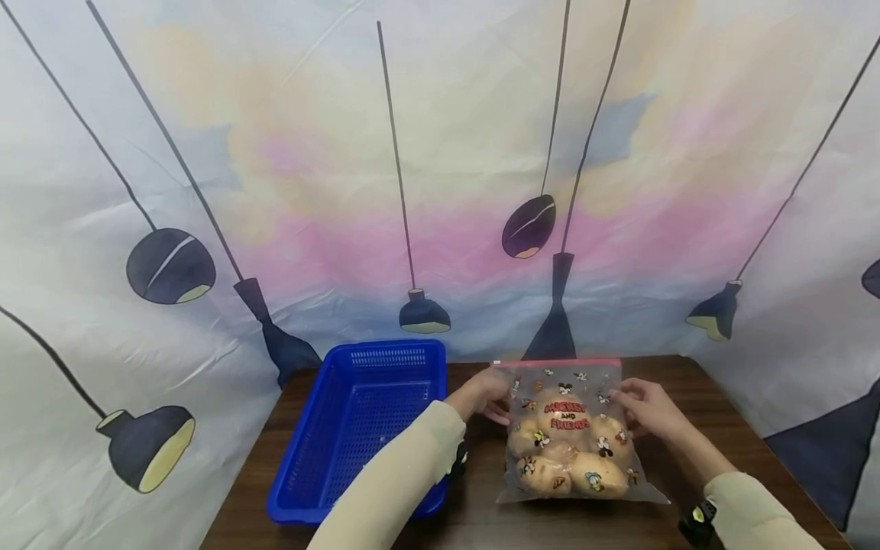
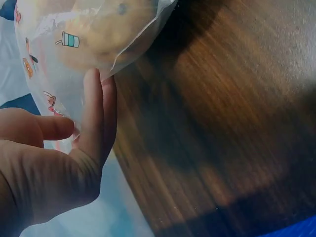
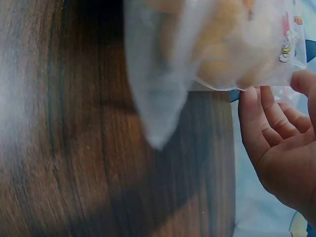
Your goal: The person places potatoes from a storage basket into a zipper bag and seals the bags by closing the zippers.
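Observation:
A clear zip bag [image 1: 567,382] with a red top strip and cartoon prints stands upright on the table, holding several round yellowish-brown potatoes [image 1: 546,475]. At its left edge, near the top, my left hand [image 1: 490,393] pinches the plastic between thumb and fingers. My right hand [image 1: 649,409] grips the opposite edge, slightly lower. The left wrist view has the left hand's fingers [image 2: 94,106] extended along the bag's side, against the bulge of a potato [image 2: 106,29]. In the right wrist view, the bag's bottom corner [image 3: 158,123] sticks out beside the right hand [image 3: 291,143].
A blue perforated plastic basket [image 1: 302,428] sits left of the bag, partly behind my left forearm. Both rest on a dark wooden table [image 1: 481,527]. Behind the table hangs a cloth backdrop [image 1: 309,191] printed with lamps.

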